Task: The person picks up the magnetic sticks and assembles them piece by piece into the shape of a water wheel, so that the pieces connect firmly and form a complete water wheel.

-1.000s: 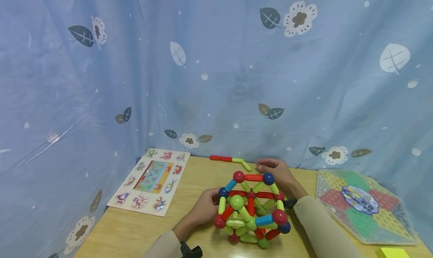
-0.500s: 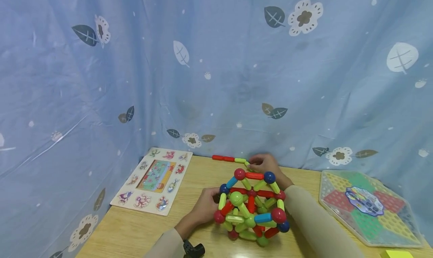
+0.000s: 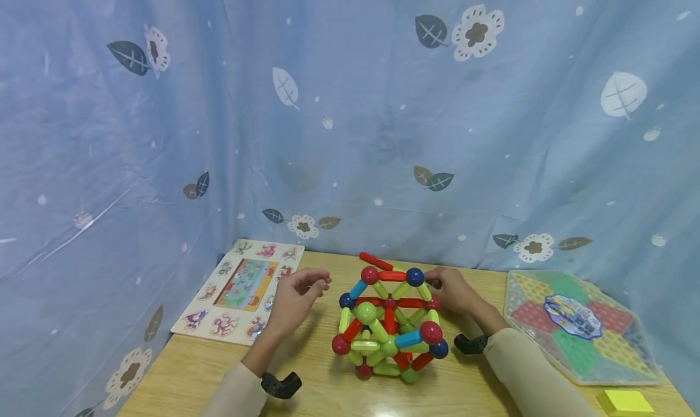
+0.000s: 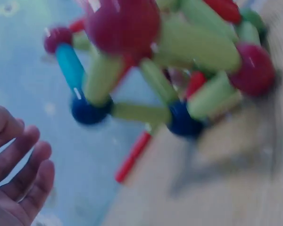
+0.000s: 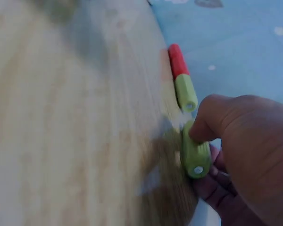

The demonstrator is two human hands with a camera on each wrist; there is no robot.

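Observation:
A ball-and-rod structure (image 3: pixel 389 320) of red, blue and green magnetic pieces stands on the table between the two hands. To its left, my left hand (image 3: pixel 295 298) is raised with loosely bent fingers and holds nothing. In the left wrist view that hand (image 4: pixel 19 174) is apart from the structure (image 4: pixel 193 47). Behind the structure's right side, my right hand (image 3: pixel 456 292) pinches a green magnetic rod (image 5: pixel 196 155) between thumb and fingers. Just beyond this rod lies a line of loose rods, with a red rod (image 5: pixel 178 61) and another green rod (image 5: pixel 185 92) showing.
A sea-animal puzzle board (image 3: pixel 197 298) lies at the left. At the right are a clear-lidded case with a star-shaped board (image 3: pixel 579 326) and a yellow block (image 3: pixel 625 403). A blue curtain (image 3: pixel 350 131) hangs along the table's back and left sides.
My left hand has let go of the structure and moved left and up. My right hand has taken a green rod and drawn back rightward. The row of loose rods has shifted and tilted.

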